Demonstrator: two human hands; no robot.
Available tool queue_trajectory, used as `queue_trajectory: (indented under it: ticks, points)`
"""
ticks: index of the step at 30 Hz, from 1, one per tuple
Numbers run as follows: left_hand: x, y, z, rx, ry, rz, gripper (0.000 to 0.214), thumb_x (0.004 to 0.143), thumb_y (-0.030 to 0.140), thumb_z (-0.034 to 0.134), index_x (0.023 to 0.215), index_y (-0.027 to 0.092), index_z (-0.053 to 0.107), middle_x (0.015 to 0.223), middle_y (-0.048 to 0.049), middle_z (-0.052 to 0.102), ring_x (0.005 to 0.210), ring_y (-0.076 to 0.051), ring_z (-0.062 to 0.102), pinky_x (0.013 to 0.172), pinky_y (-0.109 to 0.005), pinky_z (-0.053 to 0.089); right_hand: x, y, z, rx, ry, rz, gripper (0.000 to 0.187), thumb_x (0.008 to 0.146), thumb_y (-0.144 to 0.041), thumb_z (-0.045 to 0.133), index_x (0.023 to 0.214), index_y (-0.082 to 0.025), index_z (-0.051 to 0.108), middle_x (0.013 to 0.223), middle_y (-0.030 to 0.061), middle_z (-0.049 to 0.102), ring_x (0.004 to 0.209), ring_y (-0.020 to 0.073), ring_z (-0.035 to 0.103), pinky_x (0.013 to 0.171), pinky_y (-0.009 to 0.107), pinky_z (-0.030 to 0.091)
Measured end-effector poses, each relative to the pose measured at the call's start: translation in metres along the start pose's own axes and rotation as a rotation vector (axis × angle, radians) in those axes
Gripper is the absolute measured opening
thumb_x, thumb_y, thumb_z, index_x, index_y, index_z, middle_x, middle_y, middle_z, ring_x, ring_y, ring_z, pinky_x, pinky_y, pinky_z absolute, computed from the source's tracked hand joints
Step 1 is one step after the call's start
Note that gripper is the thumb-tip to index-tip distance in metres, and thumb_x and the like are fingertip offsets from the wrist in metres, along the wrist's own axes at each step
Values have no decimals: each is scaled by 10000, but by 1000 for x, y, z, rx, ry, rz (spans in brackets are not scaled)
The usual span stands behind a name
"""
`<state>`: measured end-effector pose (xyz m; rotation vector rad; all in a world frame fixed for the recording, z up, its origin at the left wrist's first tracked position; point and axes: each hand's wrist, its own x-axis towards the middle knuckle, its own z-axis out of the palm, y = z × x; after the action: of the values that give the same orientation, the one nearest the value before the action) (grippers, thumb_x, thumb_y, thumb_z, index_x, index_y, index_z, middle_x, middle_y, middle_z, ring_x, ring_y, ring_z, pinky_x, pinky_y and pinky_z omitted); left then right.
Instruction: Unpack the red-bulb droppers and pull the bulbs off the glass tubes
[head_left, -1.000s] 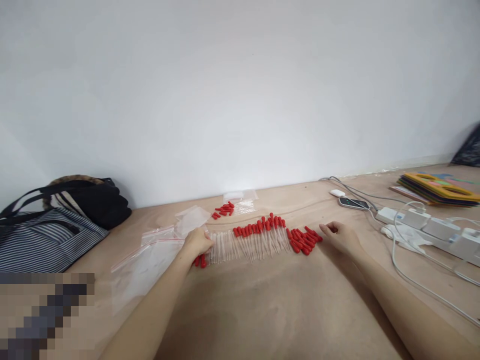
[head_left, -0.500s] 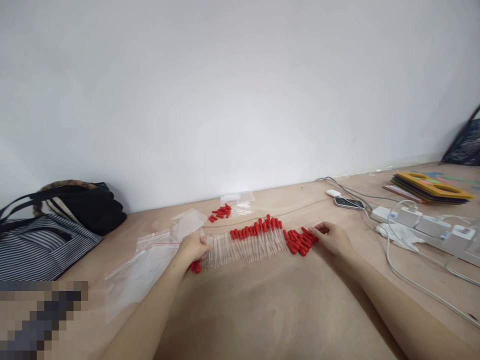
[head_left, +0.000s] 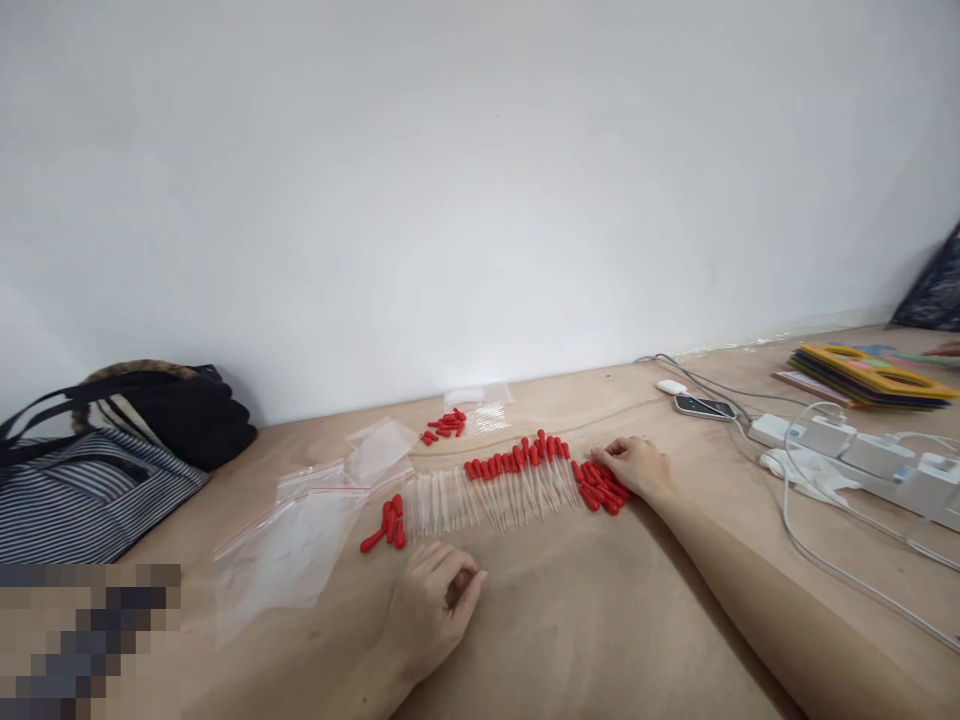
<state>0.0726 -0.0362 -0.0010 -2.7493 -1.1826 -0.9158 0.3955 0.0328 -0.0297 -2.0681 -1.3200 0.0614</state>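
Note:
My left hand hovers or rests in front of the row of droppers. Its fingers are loosely curled and the thumb stands apart, with nothing visible between them. My right hand reaches over the right side of a heap of red rubber bulbs, fingertips touching them. Between the hands lie clear glass droppers with red bulbs, side by side. Left of these are bare glass tubes without bulbs. Several more red dropper bulbs lie at the row's left end.
Clear zip bags lie at the left. Behind the row are small red pieces and a plastic packet. A striped bag stands far left. At the right are a power strip with cables, a black device and stacked frames.
My left hand has left the glass tubes, moving back toward me and right, uncovering the left red bulbs. My right hand has shifted slightly left over the bulb heap.

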Motion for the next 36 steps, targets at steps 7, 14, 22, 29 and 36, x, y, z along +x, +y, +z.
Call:
queue_trajectory:
  ticks: [7,14,22,29,36]
  points:
    - [15,1,5,6,-57,-100,185,792,223,465,653,185,580,619,-17,583,642,-169,536,614,-293,393,-1,11,-6,15,45,58,351,704,-515,459,641,-227,650,768,60,648,766,229,576,647,314,372]
    - [94,15,40,147,-171,-427,188,757,310,510,768,173,638,872,-84,627,899,-244,541,797,-370,350,-5,26,-16,48,106,112,389,706,-517,437,722,-200,662,820,89,638,724,234,578,618,312,378]
    - [132,18,67,203,-301,-575,243,697,341,532,765,144,658,858,-158,665,917,-303,565,827,-410,324,-4,27,-19,67,133,102,386,693,-515,446,695,-192,657,789,91,630,678,223,564,624,315,377]
    - [142,20,69,177,-377,-649,272,672,339,543,831,145,647,916,-176,657,948,-319,562,807,-410,344,-6,24,-18,87,145,84,360,693,-503,454,678,-199,646,799,82,631,687,219,556,631,312,369]
    - [133,19,49,111,-401,-577,215,742,291,468,669,156,617,784,-131,667,824,-272,602,695,-344,380,-10,13,-23,170,183,-29,362,718,-490,454,655,-176,624,726,85,613,635,204,527,597,311,375]
